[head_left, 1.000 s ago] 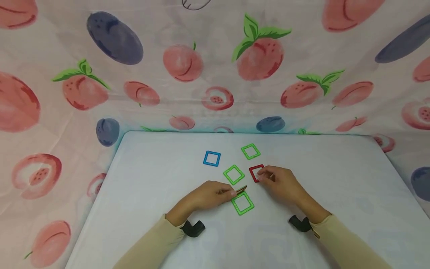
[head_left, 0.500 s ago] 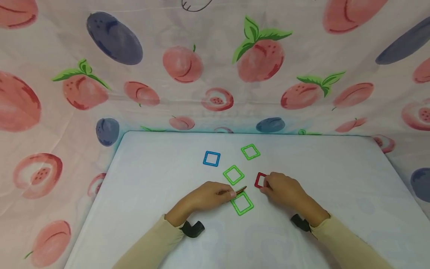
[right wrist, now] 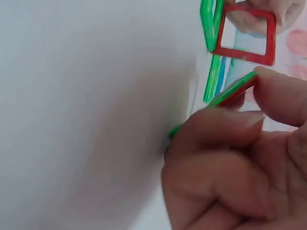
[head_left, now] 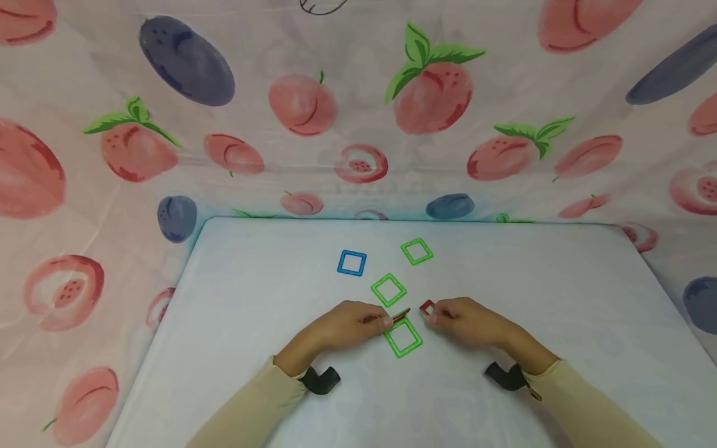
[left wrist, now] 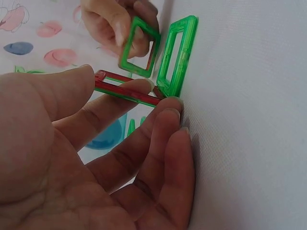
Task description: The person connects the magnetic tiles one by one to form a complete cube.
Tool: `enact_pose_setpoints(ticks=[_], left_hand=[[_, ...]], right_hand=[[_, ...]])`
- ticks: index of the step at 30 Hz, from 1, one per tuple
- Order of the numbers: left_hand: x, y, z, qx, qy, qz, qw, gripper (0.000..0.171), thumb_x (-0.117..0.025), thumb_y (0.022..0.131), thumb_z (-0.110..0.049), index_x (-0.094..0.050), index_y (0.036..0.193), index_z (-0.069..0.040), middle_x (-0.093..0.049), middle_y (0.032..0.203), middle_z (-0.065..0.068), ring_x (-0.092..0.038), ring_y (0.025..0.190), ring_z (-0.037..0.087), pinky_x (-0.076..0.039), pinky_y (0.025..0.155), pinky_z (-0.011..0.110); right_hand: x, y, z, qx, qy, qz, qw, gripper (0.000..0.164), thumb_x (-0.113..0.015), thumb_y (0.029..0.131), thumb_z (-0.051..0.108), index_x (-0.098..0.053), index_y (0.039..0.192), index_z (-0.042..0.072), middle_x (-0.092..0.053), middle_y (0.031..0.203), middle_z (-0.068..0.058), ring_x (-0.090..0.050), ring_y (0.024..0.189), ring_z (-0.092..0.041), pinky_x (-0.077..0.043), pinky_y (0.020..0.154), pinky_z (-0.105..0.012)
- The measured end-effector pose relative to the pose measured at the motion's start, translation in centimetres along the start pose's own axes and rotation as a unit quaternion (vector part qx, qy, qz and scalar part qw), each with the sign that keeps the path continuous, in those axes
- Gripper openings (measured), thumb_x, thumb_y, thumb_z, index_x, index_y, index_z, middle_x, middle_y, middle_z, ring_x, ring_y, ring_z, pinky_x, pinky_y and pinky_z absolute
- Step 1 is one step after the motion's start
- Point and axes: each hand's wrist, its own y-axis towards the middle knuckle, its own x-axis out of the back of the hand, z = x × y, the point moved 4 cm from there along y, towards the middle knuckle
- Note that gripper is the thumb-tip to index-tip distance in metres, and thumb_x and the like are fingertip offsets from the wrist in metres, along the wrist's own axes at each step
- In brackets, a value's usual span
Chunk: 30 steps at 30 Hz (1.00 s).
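Between the thumb and fingers of my left hand [head_left: 350,325] are pinched square magnetic tiles, red over green [left wrist: 125,92]. A green square tile [head_left: 411,349] lies at those fingertips, flat on the white table. My right hand [head_left: 467,320] pinches a red square tile [head_left: 424,304] just to the right, tilted towards the left hand. Seen edge-on in the right wrist view, this piece shows a green layer along the red [right wrist: 235,90]. Its green side [left wrist: 126,45] faces the left wrist camera. The fingers hide part of both held pieces.
Farther back on the white table [head_left: 252,286] lie a blue square tile [head_left: 340,262] and two more green ones, a nearer green tile [head_left: 397,298] and a farther green tile [head_left: 423,259]. A fruit-print cloth [head_left: 241,186] hangs behind the table's back edge.
My right hand has drawn the red tile towards me and turned it, so less of it shows in the head view. The left hand keeps its place and its grip.
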Motion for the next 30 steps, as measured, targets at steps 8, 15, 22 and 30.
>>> enact_pose_setpoints(ticks=[8, 15, 22, 30], left_hand=[[-0.1, 0.0, 0.1, -0.006, -0.002, 0.001, 1.0000, 0.031, -0.054, 0.104, -0.047, -0.076, 0.108, -0.026, -0.074, 0.092, -0.008, -0.061, 0.082, 0.005, -0.048, 0.078, 0.026], [-0.1, 0.0, 0.1, -0.010, 0.005, -0.002, 0.9999, 0.031, -0.053, 0.105, -0.046, -0.076, 0.105, -0.024, -0.072, 0.088, -0.004, -0.059, 0.077, 0.005, -0.047, 0.074, 0.026], [-0.2, 0.0, 0.0, -0.012, 0.003, 0.004, 0.9999, 0.031, -0.054, 0.105, -0.045, -0.076, 0.110, -0.024, -0.073, 0.093, -0.006, -0.060, 0.085, 0.005, -0.047, 0.080, 0.027], [-0.1, 0.0, 0.0, -0.014, 0.003, 0.000, 0.9999, 0.031, -0.054, 0.105, -0.043, -0.076, 0.112, -0.022, -0.073, 0.094, -0.006, -0.061, 0.085, 0.004, -0.048, 0.080, 0.026]], right_hand=[[-1.8, 0.1, 0.2, -0.049, 0.195, 0.089, 0.976, 0.040, -0.050, 0.108, 0.031, -0.058, 0.103, -0.008, -0.039, 0.064, 0.000, -0.035, 0.057, -0.013, -0.032, 0.057, -0.027], [-2.7, 0.5, 0.6, -0.003, 0.258, 0.150, 0.954, 0.040, -0.044, 0.111, 0.027, -0.049, 0.108, -0.013, -0.038, 0.067, 0.001, -0.031, 0.057, -0.013, -0.030, 0.059, -0.027], [-2.9, 0.6, -0.1, -0.019, 0.342, 0.157, 0.926, 0.027, -0.043, 0.111, 0.025, -0.052, 0.106, 0.000, -0.050, 0.082, 0.000, -0.047, 0.070, -0.009, -0.037, 0.061, -0.020], [-2.8, 0.7, 0.0, -0.022, 0.319, 0.135, 0.938, 0.031, -0.044, 0.111, 0.026, -0.051, 0.108, -0.005, -0.050, 0.084, -0.002, -0.045, 0.071, -0.012, -0.037, 0.061, -0.021]])
